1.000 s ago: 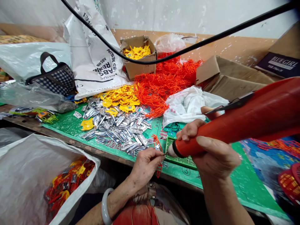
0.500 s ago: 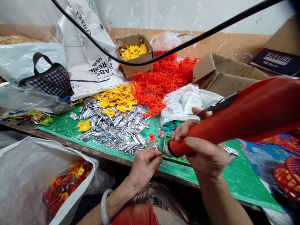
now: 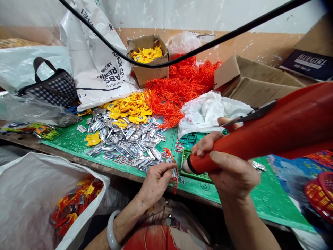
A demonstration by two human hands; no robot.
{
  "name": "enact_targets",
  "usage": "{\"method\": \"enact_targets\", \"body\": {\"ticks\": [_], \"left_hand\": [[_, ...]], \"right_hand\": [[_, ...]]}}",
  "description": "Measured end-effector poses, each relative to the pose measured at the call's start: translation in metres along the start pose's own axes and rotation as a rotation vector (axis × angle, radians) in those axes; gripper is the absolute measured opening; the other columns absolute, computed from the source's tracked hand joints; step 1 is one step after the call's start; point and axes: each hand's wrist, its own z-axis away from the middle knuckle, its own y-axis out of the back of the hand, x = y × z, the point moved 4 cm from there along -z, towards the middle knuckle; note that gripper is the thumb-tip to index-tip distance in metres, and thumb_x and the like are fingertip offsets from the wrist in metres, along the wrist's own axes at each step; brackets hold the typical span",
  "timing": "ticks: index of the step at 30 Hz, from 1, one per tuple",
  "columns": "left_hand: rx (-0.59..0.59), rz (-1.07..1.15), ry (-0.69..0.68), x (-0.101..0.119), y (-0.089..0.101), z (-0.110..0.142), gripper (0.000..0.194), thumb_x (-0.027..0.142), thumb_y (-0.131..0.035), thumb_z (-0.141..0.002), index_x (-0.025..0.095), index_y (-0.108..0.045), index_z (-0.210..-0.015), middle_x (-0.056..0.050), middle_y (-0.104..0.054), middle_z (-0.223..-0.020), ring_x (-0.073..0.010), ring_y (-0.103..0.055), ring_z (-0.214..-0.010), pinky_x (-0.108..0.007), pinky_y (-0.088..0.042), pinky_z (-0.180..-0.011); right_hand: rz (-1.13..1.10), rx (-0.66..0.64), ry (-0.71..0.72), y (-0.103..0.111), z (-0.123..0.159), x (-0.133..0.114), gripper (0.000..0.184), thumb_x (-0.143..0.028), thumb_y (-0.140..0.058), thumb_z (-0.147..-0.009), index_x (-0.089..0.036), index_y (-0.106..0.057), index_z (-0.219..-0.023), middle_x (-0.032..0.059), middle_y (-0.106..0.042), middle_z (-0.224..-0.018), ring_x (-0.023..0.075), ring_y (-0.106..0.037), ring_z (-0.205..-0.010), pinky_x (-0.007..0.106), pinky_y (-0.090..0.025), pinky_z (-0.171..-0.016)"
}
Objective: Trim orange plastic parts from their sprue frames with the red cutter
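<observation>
My right hand (image 3: 234,173) is wrapped around a long red electric screwdriver (image 3: 241,146), which has a black lever along its top and a pale nose pointing left. Its thin bit ends close beside an orange-red plastic frame (image 3: 175,185); whether they touch I cannot tell. That frame stands at the table edge with a silver piece in it, and my left hand (image 3: 157,180) pinches it between thumb and forefinger. Behind the screwdriver's nose lies a green mesh basket (image 3: 186,155), partly covered. Loose silver pieces (image 3: 125,146) are heaped just beyond my left hand.
Yellow parts (image 3: 134,106) and tangled orange-red frames (image 3: 171,97) pile up farther back. At lower left, a white sack (image 3: 28,194) holds assembled pieces. A white plastic bag (image 3: 210,111) and cardboard box (image 3: 262,90) stand behind the screwdriver. A black cable (image 3: 208,46) crosses overhead.
The screwdriver has shifted slightly right, its bit now a little apart from my left fingertips. My left hand has drawn slightly left, still on the frame. The view has moved slightly.
</observation>
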Motion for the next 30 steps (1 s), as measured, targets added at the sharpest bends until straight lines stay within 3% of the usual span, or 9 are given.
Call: {"method": "enact_targets", "body": {"ticks": [6,10,18,27,30], "left_hand": [[-0.036,0.028,0.013,-0.002,-0.002,0.0,0.049,0.032,-0.05,-0.086,0.01,-0.067,-0.126,0.004,-0.044,-0.061,-0.0124,-0.031,-0.055,-0.025,-0.027,-0.052],[-0.03,0.063,-0.014,0.001,-0.003,0.0,0.055,0.031,-0.052,-0.085,0.009,-0.059,-0.134,0.005,-0.043,-0.065,-0.0121,-0.034,-0.058,-0.025,-0.03,-0.056],[-0.045,0.11,-0.013,-0.002,-0.008,0.0,0.057,0.035,-0.054,-0.086,0.01,-0.053,-0.137,0.005,-0.043,-0.068,-0.0128,-0.035,-0.062,-0.025,-0.03,-0.057],[-0.067,0.215,0.012,-0.001,-0.009,-0.002,0.051,0.034,-0.056,-0.086,0.011,-0.052,-0.132,0.005,-0.047,-0.071,-0.0114,-0.036,-0.06,-0.023,-0.03,-0.055],[-0.059,0.183,0.004,0.001,-0.009,-0.002,0.037,0.034,-0.055,-0.086,0.013,-0.06,-0.117,0.006,-0.046,-0.067,-0.011,-0.036,-0.059,-0.023,-0.03,-0.054]], "right_hand": [[0.01,-0.007,-0.073,-0.002,0.005,0.008,0.031,-0.018,-0.08,-0.062,-0.027,-0.068,-0.089,-0.0044,-0.065,-0.069,0.0142,-0.058,-0.061,0.032,-0.051,-0.063],[0.023,-0.051,-0.128,-0.006,0.006,0.011,0.016,-0.02,-0.081,-0.062,-0.023,-0.069,-0.072,-0.0037,-0.063,-0.07,0.0131,-0.058,-0.061,0.032,-0.051,-0.065],[0.057,-0.057,-0.175,-0.011,0.007,0.013,0.012,-0.015,-0.078,-0.062,-0.021,-0.068,-0.066,-0.0036,-0.06,-0.064,0.0136,-0.059,-0.063,0.031,-0.051,-0.066],[0.05,-0.07,-0.18,-0.013,0.006,0.015,0.014,-0.012,-0.076,-0.062,-0.021,-0.067,-0.067,-0.0044,-0.06,-0.065,0.0127,-0.059,-0.064,0.029,-0.051,-0.065],[0.071,-0.078,-0.183,-0.012,0.007,0.016,0.013,-0.011,-0.074,-0.063,-0.021,-0.067,-0.068,-0.004,-0.06,-0.067,0.0131,-0.059,-0.065,0.03,-0.051,-0.065]]}}
